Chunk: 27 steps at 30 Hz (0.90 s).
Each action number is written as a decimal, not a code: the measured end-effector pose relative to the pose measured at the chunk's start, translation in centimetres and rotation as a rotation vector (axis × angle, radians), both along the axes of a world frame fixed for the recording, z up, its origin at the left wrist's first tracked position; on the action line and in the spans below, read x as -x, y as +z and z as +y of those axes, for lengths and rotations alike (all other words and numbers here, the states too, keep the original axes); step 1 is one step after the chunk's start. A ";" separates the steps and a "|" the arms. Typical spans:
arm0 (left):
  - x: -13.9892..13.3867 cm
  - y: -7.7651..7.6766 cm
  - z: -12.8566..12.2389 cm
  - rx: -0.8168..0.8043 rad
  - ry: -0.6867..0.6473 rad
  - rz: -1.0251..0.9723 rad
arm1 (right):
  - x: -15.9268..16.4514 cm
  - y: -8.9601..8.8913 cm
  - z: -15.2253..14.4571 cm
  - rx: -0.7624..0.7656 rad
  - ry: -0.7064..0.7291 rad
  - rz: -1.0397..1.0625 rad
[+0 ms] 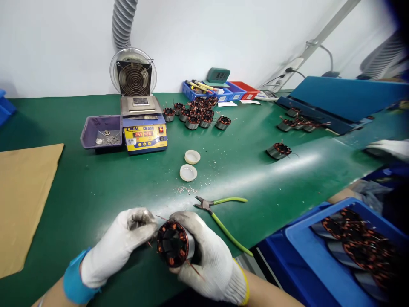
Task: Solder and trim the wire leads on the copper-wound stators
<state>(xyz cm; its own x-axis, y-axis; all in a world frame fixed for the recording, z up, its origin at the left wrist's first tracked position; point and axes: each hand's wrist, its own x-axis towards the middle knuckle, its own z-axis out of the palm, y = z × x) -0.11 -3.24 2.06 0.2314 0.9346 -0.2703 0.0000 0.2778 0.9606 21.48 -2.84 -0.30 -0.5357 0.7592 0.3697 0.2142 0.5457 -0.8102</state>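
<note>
Both my hands wear white knit gloves, low in the head view. My right hand [211, 258] grips a motor stator [174, 244] with copper windings, its open end facing me. My left hand [121, 243] sits just left of the stator, fingers pinched at its thin copper wire ends. Green-handled side cutters [223, 213] lie on the green mat just beyond my right hand. Small wire clippings [183, 189] are scattered ahead of my hands.
Two white round caps [190, 165], a yellow-and-blue solder pot [143, 128] with a purple tray [100, 131], a fan [133, 71], a cluster of stators [196, 113], blue bins of stators [348, 243] at right, cardboard [22, 196] at left, another person's gloved hand [388, 148] far right.
</note>
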 end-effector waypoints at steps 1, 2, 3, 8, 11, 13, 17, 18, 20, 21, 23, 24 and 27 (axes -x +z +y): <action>0.0 0.0 0.0 -0.064 0.085 0.018 | -0.1 -0.1 0.1 0.005 -0.002 0.004; 0.0 0.0 0.0 -0.133 0.161 0.041 | -0.1 -0.2 0.2 0.013 -0.005 0.007; 0.0 0.0 -0.1 -0.203 0.202 0.074 | -0.2 -0.2 0.2 0.027 -0.006 0.005; 0.5 0.8 -0.4 -0.402 0.047 0.319 | -0.1 -0.6 0.3 0.177 0.020 -0.019; 1.0 0.5 0.0 -0.380 0.179 0.272 | -0.2 -0.6 -0.3 0.392 -0.002 0.017; 1.3 -0.2 0.5 -0.281 0.307 0.214 | -0.6 -0.1 -0.4 0.605 -0.032 0.084; 1.6 -2.0 1.6 -0.142 0.368 0.310 | -2.1 2.3 1.7 0.761 -0.127 0.225; 1.7 -2.4 1.7 -0.161 0.348 0.353 | -2.6 3.1 2.9 0.731 -0.170 0.222; 1.8 -3.2 1.9 -0.212 0.298 0.412 | -3.6 4.4 5.6 0.604 -0.274 0.128; 1.8 -3.5 2.0 -0.230 0.281 0.425 | -4.1 4.8 7.0 0.512 -0.329 0.037; 1.9 -3.8 2.1 -0.251 0.275 0.439 | -4.8 5.4 9.4 0.348 -0.424 -0.164; 1.9 -3.9 2.2 -0.259 0.284 0.446 | -5.0 5.4 10.3 0.290 -0.455 -0.253; 1.8 -3.8 2.3 -0.281 0.297 0.467 | -5.0 5.3 11.9 0.215 -0.454 -0.448</action>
